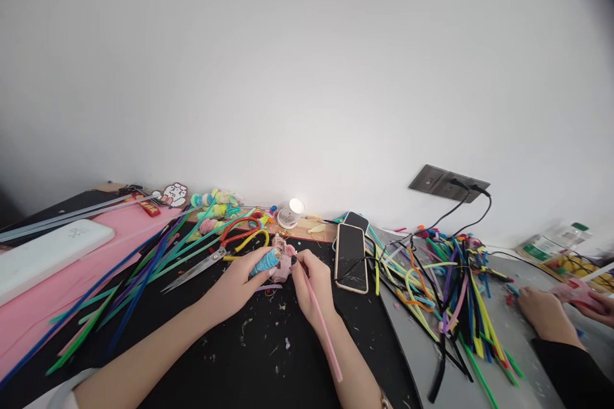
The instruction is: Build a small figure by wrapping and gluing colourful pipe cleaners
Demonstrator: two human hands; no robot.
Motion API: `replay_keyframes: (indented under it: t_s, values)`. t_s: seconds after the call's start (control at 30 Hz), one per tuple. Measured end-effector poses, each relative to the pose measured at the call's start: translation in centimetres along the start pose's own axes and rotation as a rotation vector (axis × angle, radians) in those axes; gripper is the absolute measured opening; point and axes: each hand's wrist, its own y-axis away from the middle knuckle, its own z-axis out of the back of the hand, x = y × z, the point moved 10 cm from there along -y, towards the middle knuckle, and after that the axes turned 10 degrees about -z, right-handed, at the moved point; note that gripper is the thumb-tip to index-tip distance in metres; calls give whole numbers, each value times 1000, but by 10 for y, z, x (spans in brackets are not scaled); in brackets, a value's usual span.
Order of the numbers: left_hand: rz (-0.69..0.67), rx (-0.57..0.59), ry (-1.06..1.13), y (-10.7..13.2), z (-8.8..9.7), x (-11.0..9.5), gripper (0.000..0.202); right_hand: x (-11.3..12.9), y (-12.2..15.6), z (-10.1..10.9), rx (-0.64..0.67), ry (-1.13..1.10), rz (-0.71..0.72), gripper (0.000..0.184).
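Note:
My left hand [237, 284] is closed around a small blue-and-pink pipe-cleaner piece [269, 262] on the black mat [249, 358]. My right hand [314, 284] pinches a long pink pipe cleaner [322, 323] that runs back along my forearm. Its tip meets the pink part of the piece between both hands. Scissors with red and yellow handles [218, 254] lie just left of my left hand.
Long coloured pipe cleaners [139, 275] fan out at left beside a pink sheet [52, 287] and a white case [45, 254]. Two phones [351, 257] lie right of my hands. A tangle of pipe cleaners [448, 281] covers the grey mat. Another person's hands [551, 310] work at far right.

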Motion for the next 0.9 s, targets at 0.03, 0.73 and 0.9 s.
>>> replay_keyframes:
  t_s: [0.03,0.73,0.9]
  values:
    - [-11,-1,-14,0,1,-1,38,1,0,1,-8,10,7,20]
    - [45,-57,269,-2,7,-10,29,-3,0,10,-79,-33,-63,22]
    - [27,-48,287,-4,5,-12,27,4,3,4,-52,116,12,24]
